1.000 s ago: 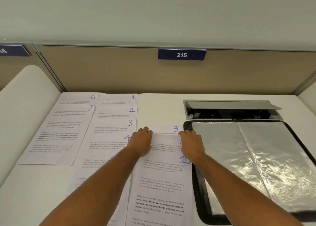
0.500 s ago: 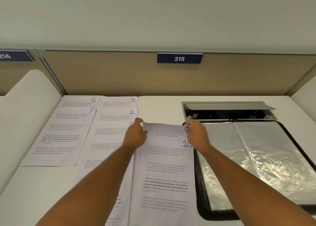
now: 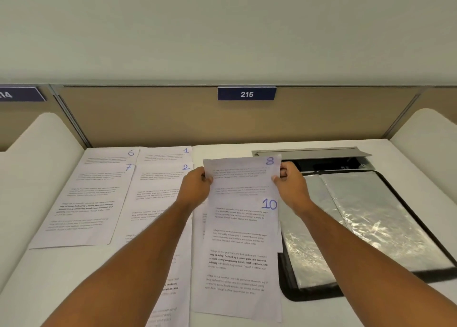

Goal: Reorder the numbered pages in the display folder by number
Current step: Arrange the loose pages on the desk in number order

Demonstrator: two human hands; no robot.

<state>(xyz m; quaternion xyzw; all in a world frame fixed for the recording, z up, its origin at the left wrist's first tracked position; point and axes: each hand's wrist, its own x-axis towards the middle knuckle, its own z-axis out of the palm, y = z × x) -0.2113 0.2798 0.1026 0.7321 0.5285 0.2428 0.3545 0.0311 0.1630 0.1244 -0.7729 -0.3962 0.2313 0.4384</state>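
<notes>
Nearest the person, page 10 [image 3: 241, 272] lies flat on the white desk [image 3: 61, 277], its lower edge close to the desk's near side and its handwritten number at the top right corner. Both bare forearms reach forward over the desk, one on each side of this sheet.

Beyond page 10, page 8 [image 3: 242, 176] is held up off the desk, its top edge lifted and its lower part overlapping the top of page 10. The left hand [image 3: 196, 187] pinches the sheet's left edge; the right hand [image 3: 290, 187] pinches its right edge just under the number. Both hands are closed on the paper.

To the right, the display folder [image 3: 371, 228] lies open and flat, black border, two shiny clear sleeves facing up. Its left edge sits just beside page 10. No page is visible inside the sleeves, though glare hides detail.

To the left, a column of overlapped sheets runs away from the person: the near ones are partly covered by the left forearm and their numbers cannot be read; further on, page 2 [image 3: 160, 178], then page 1 [image 3: 165, 155] at the far end. Left of that column, page 7 [image 3: 84, 203] lies over page 6 [image 3: 111, 156], with only the top strip of 6 showing.

At the far edge of the desk, behind the folder, a grey cable hatch [image 3: 309, 153] stands with its lid raised. Behind it is a tan partition [image 3: 148, 116] carrying a blue label [image 3: 246, 94] reading 215.
</notes>
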